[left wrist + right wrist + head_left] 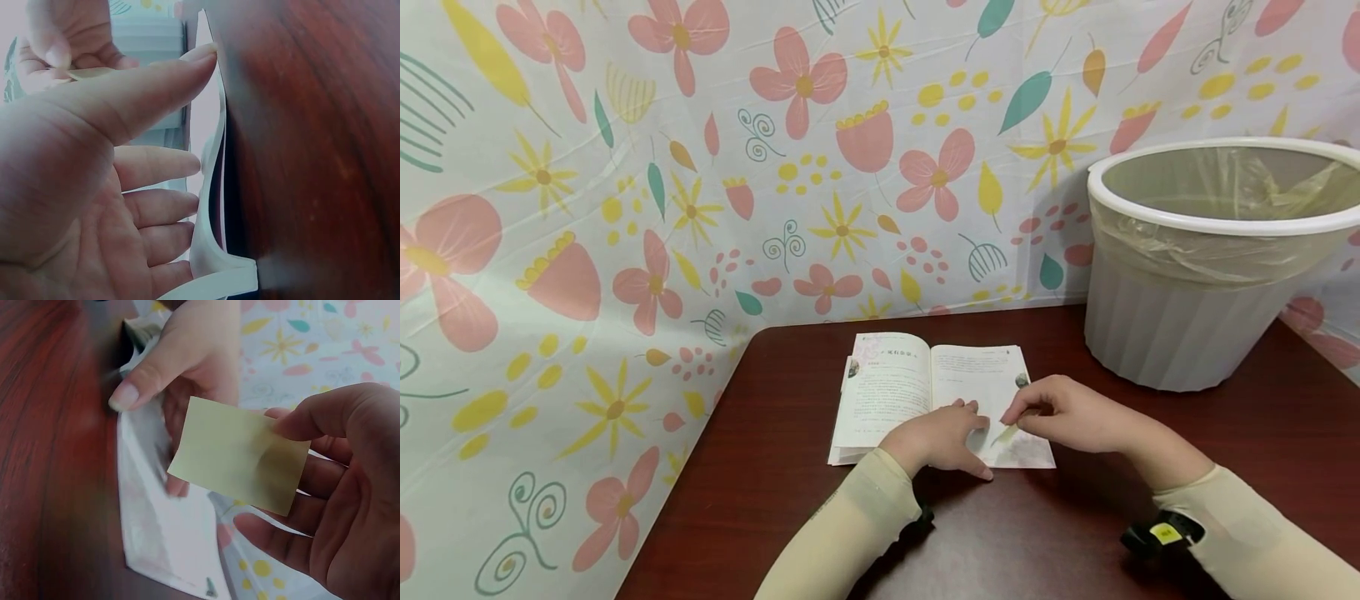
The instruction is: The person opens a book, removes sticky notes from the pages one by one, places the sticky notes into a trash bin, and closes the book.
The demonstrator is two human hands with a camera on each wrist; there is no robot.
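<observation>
An open book [891, 392] lies on the dark wooden table, printed text on both pages. My left hand [942, 437] rests on the lower part of the right-hand page, fingers extended and thumb at the bottom edge; in the left wrist view its fingertips [187, 165] touch the paper. Just above that page, my right hand [1075, 414] pinches a small yellow sticky note [234, 456] between thumb and fingers. The note's free end points toward the left hand and the page. From the head view it appears almost edge-on.
A grey bin [1172, 308] with a white rim and a clear plastic liner stands on the table at the back right. Behind the table hangs a flower-patterned cloth [700, 167]. The wooden tabletop [1000, 542] extends in front of the book.
</observation>
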